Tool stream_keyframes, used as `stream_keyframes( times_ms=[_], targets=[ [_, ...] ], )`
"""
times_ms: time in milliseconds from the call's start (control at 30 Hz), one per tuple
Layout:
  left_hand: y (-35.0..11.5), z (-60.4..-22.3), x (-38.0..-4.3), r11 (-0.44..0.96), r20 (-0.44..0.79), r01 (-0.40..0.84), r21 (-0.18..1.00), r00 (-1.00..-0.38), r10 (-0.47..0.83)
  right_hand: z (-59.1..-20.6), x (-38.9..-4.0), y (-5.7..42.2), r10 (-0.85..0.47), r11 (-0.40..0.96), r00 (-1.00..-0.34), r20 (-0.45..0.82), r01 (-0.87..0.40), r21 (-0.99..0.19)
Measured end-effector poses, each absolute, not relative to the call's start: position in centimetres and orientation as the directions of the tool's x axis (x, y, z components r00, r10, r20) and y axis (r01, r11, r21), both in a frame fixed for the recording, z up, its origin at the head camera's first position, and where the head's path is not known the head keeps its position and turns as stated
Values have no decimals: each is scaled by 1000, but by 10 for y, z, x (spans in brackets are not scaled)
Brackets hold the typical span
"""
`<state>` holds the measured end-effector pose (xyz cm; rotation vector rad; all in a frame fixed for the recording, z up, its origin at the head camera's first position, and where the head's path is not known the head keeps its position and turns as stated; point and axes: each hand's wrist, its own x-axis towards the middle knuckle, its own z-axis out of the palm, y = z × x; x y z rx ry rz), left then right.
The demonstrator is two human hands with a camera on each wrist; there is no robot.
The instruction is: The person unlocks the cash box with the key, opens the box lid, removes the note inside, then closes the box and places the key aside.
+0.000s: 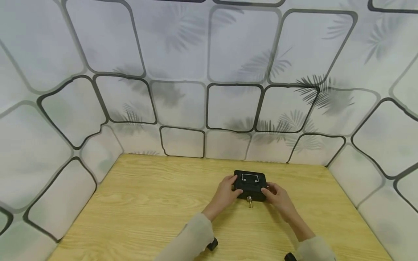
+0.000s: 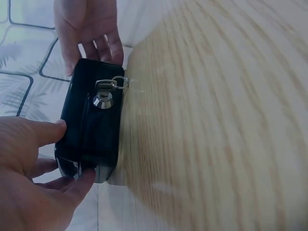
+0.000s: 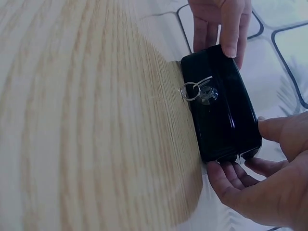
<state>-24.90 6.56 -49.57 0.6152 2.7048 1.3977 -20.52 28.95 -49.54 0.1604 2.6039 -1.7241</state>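
Note:
A small black cash box (image 1: 246, 186) with a folded wire handle (image 1: 250, 174) on its lid lies between both hands. My left hand (image 1: 224, 193) grips its left end, thumb at the lid's edge and fingers lower on the end wall. At the opposite end my right hand (image 1: 278, 199) holds it the same way, thumb on the near corner. A round silver lock (image 2: 103, 101) sits in the front wall. In it is a key (image 2: 106, 85), with a split ring (image 3: 191, 91) hanging from it. The lid looks closed down on the box.
The light wood-grain table (image 1: 156, 203) spreads around the box, mostly to the left and in front. Pale patterned cloth walls (image 1: 183, 105) with dark outlines and leaf prints rise along the table's back and both sides. Dark bands (image 1: 212, 244) show at the sleeve cuffs.

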Motion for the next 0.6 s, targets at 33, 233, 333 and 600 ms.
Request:
stream_keyframes(
  times_ms=[33,233,333,600],
  targets=[
    [65,-496,-249,524,149,333,784,-920,362,-495,-205,288,79,388,-995,-64,90,-917],
    [58,-499,-249,552,166,355,754,-917,364,-497,-206,283,61,388,-998,-23,45,-920],
    [54,-500,-248,567,177,373,735,-912,371,-497,-206,280,36,390,-999,-7,20,-921],
    [35,-496,-247,604,170,387,697,-907,385,-497,-206,266,-6,362,-1000,18,-19,-932]
  ],
)
